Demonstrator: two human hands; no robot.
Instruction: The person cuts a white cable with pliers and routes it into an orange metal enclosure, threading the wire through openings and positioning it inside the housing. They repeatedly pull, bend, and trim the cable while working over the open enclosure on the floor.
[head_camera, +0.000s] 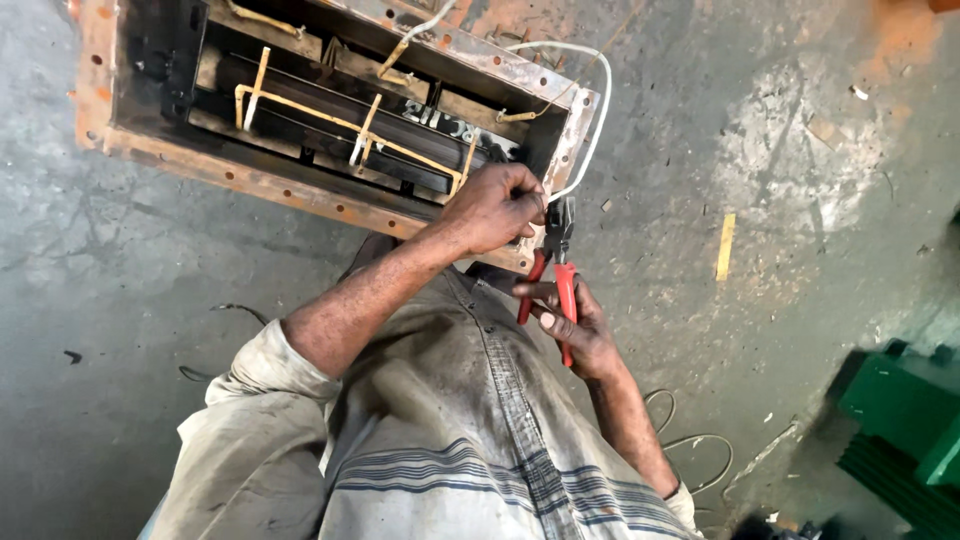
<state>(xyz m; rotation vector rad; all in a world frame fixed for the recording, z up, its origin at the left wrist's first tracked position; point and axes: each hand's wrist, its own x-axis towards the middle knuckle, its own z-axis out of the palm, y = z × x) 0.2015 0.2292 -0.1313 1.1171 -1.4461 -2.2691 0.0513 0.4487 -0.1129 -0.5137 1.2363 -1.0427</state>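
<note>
My left hand (495, 207) is closed at the near corner of a rusty open metal box (100, 90), its fingers pinched on a white wire (597, 120) that loops over the box's corner. My right hand (575, 325) grips a pair of red-handled pliers (558, 275), whose dark jaws point up and meet the wire right beside my left fingers. Inside the box lie dark coils crossed by yellowish strips (340, 122).
The box stands on a stained concrete floor (780, 150). A short yellow strip (725, 246) lies on the floor to the right. Thin wire loops (690, 440) lie near my right elbow. A green metal object (900, 430) sits at the lower right.
</note>
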